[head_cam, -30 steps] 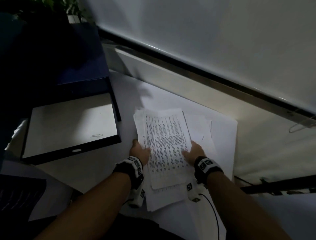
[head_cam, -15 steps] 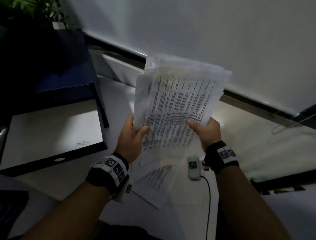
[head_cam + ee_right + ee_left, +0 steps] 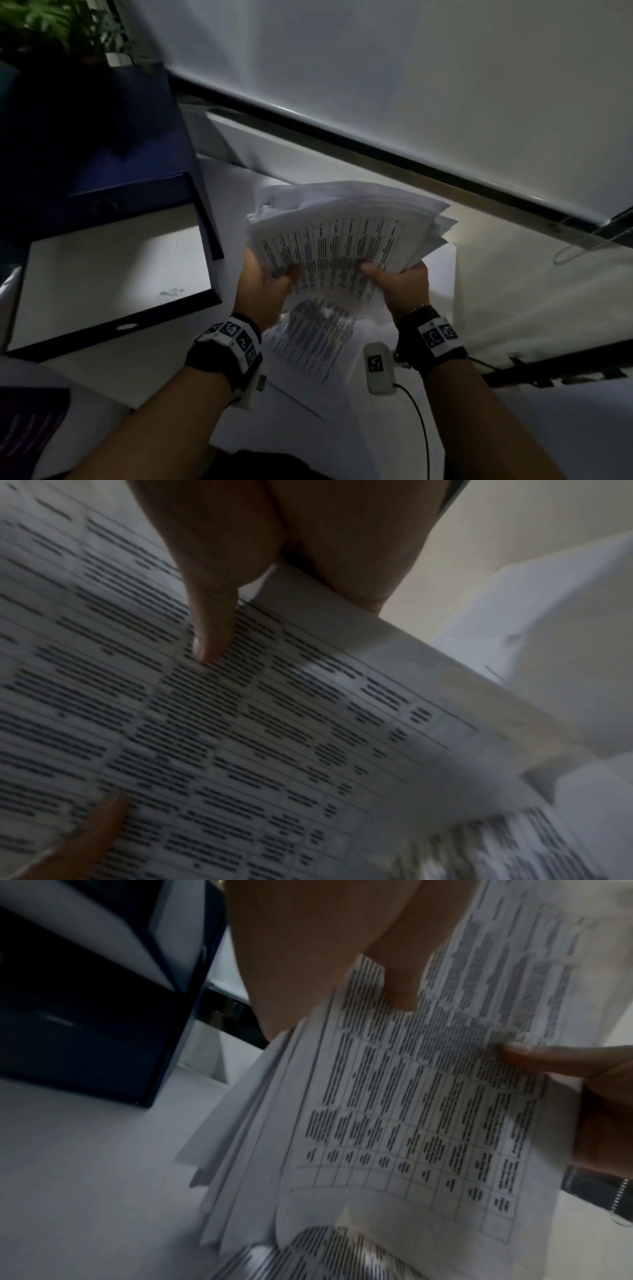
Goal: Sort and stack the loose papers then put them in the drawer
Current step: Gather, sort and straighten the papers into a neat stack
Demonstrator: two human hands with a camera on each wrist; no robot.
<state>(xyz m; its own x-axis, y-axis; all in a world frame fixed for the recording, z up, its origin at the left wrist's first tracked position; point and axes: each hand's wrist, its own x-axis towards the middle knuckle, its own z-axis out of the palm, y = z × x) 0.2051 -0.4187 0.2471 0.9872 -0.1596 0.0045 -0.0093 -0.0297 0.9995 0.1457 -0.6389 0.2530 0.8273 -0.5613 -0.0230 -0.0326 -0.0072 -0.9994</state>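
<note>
Both of my hands hold a thick, uneven stack of printed papers point(image 3: 346, 236) above the white desk, its far end fanned out and tilted away from me. My left hand point(image 3: 265, 284) grips the stack's left near corner, thumb on top. On the right near corner my right hand point(image 3: 399, 284) grips likewise. The left wrist view shows the table-printed top sheet point(image 3: 411, 1123) under both thumbs. In the right wrist view, my right thumb presses that sheet point(image 3: 240, 723). One loose printed sheet point(image 3: 311, 342) lies on the desk below. The open drawer point(image 3: 102, 274) at the left shows a white floor.
A dark blue cabinet point(image 3: 96, 144) stands behind the drawer, with a plant point(image 3: 51, 27) above it. A white sensor unit with a black cable point(image 3: 378, 368) hangs by my right wrist. A dark object point(image 3: 27, 428) sits at the lower left. A window ledge point(image 3: 308, 150) runs behind the desk.
The stack lay flat on the desk, then both hands lifted it upright. Now it is tilted away and lower, and one printed sheet has stayed on the desk.
</note>
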